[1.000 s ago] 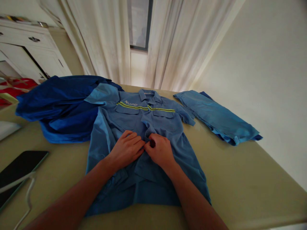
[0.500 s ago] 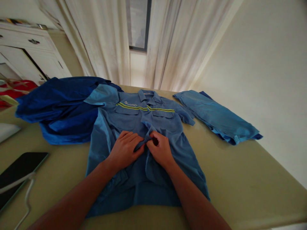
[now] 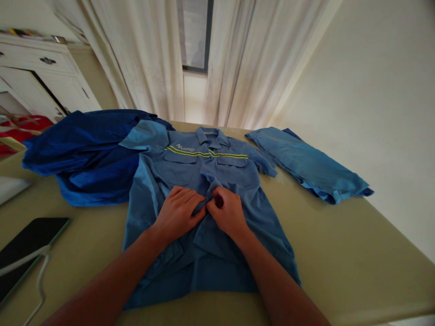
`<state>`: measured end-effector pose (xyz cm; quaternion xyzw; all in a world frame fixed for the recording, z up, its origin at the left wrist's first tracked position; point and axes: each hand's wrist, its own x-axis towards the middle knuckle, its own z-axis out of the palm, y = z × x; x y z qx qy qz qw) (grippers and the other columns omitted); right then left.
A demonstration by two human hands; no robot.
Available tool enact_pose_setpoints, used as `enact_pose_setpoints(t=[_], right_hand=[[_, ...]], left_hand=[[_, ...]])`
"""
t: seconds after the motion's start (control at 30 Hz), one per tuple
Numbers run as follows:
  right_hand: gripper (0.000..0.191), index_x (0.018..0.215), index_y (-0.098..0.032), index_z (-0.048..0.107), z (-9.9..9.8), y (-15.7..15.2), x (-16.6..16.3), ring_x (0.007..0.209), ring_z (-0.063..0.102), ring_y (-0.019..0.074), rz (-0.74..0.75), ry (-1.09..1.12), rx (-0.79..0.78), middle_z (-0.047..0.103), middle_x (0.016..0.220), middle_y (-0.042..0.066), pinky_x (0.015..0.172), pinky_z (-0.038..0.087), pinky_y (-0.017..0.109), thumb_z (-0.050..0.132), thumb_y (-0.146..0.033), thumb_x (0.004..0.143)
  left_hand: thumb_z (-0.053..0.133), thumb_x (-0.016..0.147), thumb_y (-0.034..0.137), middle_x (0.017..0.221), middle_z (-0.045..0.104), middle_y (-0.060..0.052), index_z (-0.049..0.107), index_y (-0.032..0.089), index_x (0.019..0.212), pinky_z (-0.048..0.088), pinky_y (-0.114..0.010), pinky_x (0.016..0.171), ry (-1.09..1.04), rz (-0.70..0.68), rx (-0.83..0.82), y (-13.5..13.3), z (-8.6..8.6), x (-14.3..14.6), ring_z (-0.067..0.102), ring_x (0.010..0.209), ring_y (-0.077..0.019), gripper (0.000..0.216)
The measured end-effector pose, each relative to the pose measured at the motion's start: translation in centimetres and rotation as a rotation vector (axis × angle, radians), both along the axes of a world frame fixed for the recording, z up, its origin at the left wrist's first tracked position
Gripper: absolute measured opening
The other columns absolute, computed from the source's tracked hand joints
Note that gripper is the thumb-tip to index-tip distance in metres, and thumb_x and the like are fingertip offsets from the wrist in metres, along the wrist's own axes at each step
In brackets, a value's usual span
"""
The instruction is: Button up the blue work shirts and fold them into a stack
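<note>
A blue short-sleeved work shirt (image 3: pixel 180 170) lies front up on the table, collar away from me, with yellow stripes and lettering across the chest. Its front edges meet at the middle, where my hands are close together. My left hand (image 3: pixel 181 210) pinches the front edge from the left, thumb underneath the fingers. Just beside it, my right hand (image 3: pixel 227 210) grips the other front edge between thumb and curled fingers. The cloth bunches up between them. Any button there is hidden by the fingers.
Dark blue garments (image 3: pixel 95 149) are heaped at the left. A folded blue garment (image 3: pixel 309 163) lies at the right of the table (image 3: pixel 340 258). A black tablet-like slab (image 3: pixel 34 244) with a white cable (image 3: pixel 42 280) is at the near left. Curtains (image 3: pixel 146 59) hang behind.
Both hands stay at the same spot on the shirt front, with only slight finger movement. The lower front flap below the right hand has shifted and now lies flatter, spread toward the left.
</note>
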<state>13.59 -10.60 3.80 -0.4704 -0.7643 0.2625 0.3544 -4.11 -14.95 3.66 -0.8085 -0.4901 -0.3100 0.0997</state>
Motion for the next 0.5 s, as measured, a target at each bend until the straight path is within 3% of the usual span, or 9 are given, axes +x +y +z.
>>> enact_pose_setpoints(t=[0.27,0.5], right_hand=[[0.004,0.079,-0.021,0.059,0.2,-0.3,0.1,0.063,0.052,0.0133,0.068,-0.029,0.106,0.059,0.071,-0.002,0.061,0.036,0.025,0.06,-0.02,0.083],[0.007,0.084,-0.02,0.064,-1.1,0.9,0.4,0.066,0.055,0.0141,0.017,-0.039,0.05,0.063,0.074,0.0,0.065,0.038,0.025,0.058,-0.022,0.088]], left_hand=[[0.049,0.101,0.019,0.099,0.07,-0.005,0.064,0.02,0.113,0.042,-0.038,0.083,-0.099,0.007,-0.2,0.4,-0.6,-0.6,0.064,0.092,-0.0217,0.019],[0.044,0.097,0.012,0.091,0.07,-0.003,0.065,0.019,0.098,0.042,-0.036,0.084,-0.165,-0.119,-0.217,-0.2,0.3,0.2,0.063,0.087,-0.0186,0.022]])
